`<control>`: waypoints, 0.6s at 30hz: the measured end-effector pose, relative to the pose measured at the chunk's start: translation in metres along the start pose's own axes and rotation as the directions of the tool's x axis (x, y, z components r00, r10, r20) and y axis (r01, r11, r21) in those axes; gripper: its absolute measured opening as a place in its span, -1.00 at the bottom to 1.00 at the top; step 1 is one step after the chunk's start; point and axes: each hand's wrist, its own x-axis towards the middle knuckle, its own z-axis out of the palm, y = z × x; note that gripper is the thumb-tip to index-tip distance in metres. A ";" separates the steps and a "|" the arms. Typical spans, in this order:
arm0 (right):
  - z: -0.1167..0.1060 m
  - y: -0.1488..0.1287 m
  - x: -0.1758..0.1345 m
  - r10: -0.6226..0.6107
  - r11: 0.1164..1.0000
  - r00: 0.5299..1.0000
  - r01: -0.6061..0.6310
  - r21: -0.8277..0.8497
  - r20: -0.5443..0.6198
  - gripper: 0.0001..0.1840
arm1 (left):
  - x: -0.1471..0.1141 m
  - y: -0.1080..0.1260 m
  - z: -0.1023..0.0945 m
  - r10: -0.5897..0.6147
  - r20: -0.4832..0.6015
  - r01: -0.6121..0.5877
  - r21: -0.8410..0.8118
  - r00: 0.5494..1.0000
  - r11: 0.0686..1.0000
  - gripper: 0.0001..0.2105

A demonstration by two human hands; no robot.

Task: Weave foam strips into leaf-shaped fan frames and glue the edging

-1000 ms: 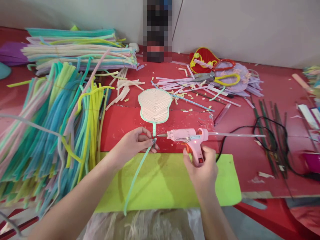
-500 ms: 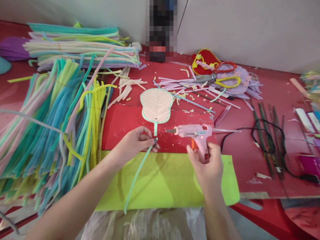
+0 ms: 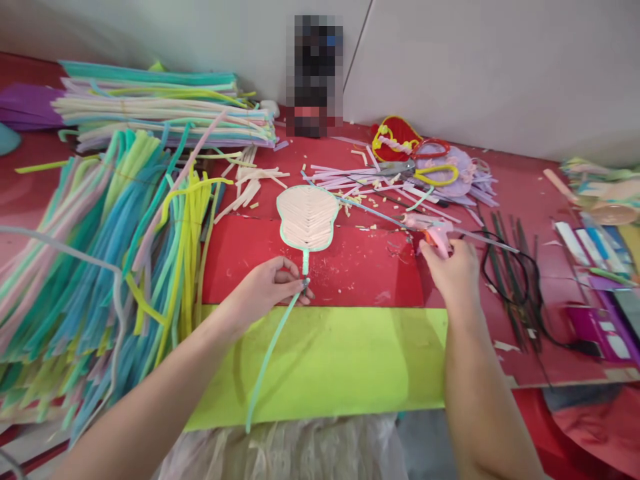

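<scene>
My left hand [image 3: 280, 283] pinches the lower handle of a small fan [image 3: 307, 217] made of cream pipe cleaners edged in mint green. From those fingertips a loose mint-green pipe cleaner [image 3: 267, 360] trails down over the lime-green sheet [image 3: 340, 363]. Off to the right, my right hand [image 3: 455, 270] grips a pink hot glue gun [image 3: 435, 230] by its handle, nozzle to the left. A clear glue stick [image 3: 493, 241] juts from its rear. The gun is apart from the fan, beyond the right end of the red board [image 3: 365, 273].
Bundles of coloured pipe cleaners [image 3: 125, 253] fill the left side, with more bundles [image 3: 165, 110] behind. Scissors [image 3: 435, 175] lie among lilac offcuts [image 3: 345, 175] at the back. A black cord [image 3: 537, 293] and thin dark sticks [image 3: 505, 267] lie at right.
My right hand has carried the glue gun to the right and farther back, away from the fan. My left hand keeps its pinch on the handle. The view has shifted slightly.
</scene>
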 end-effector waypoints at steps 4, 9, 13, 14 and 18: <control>-0.018 -0.038 -0.014 -0.052 0.996 0.989 0.062 0.072 -0.136 -0.55 | 0.000 0.001 -0.001 0.002 -0.001 -0.002 -0.003 1.000 1.000 -0.78; -0.024 -0.118 -0.048 -0.148 0.770 0.790 -0.286 0.570 0.595 -0.53 | -0.001 0.002 0.000 -0.015 0.015 0.015 -0.003 1.000 1.000 -0.77; -0.004 -0.154 -0.053 -0.279 0.585 0.551 -0.552 0.594 0.786 -0.52 | -0.002 0.004 -0.001 -0.017 -0.001 0.017 0.004 1.000 1.000 -0.75; 0.002 -0.158 -0.052 -0.271 0.558 0.536 -0.589 0.584 0.799 -0.52 | -0.003 0.004 -0.001 -0.011 0.000 0.011 0.008 1.000 1.000 -0.74; 0.016 -0.162 -0.046 -0.228 0.491 0.525 -0.665 0.562 0.820 -0.51 | -0.003 0.003 -0.001 -0.022 0.023 0.021 0.019 0.999 1.000 -0.74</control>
